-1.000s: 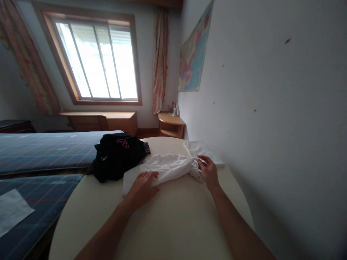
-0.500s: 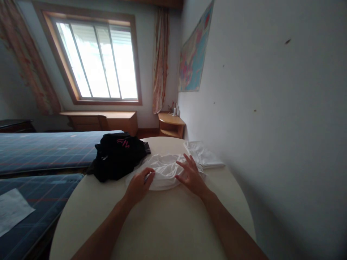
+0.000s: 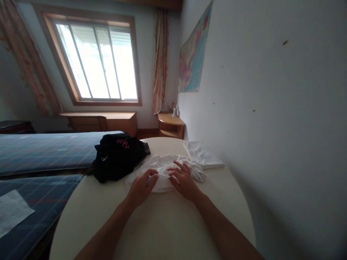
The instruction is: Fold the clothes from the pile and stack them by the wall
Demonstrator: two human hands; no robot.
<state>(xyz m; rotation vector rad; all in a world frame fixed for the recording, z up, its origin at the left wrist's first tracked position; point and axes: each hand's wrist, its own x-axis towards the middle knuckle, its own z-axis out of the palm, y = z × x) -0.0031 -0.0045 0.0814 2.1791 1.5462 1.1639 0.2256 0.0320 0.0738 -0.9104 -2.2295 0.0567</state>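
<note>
A thin white garment (image 3: 162, 185) lies crumpled on the round cream table (image 3: 162, 224), its kind not clear. My left hand (image 3: 142, 186) is closed on its near left part, thumb and fingers pinched over the cloth. From the right, my right hand (image 3: 185, 182) holds a raised fold of the same fabric between thumb and forefinger, its other fingers stretched loosely above. The fold runs between both hands. Some bunched white cloth (image 3: 198, 173) shows just past my right hand.
A black garment (image 3: 119, 159) with pink lettering is heaped at the table's left edge. Folded white cloth (image 3: 203, 153) lies at the far right, near the wall (image 3: 271, 144). Blue plaid mattresses (image 3: 54, 151) stand to the left, with a paper sheet (image 3: 13, 209) on the nearer one.
My right hand has moved left, closer to my left hand, and its thumb and forefinger have come together on the white garment. My left hand has shifted slightly right, still pinching the cloth.
</note>
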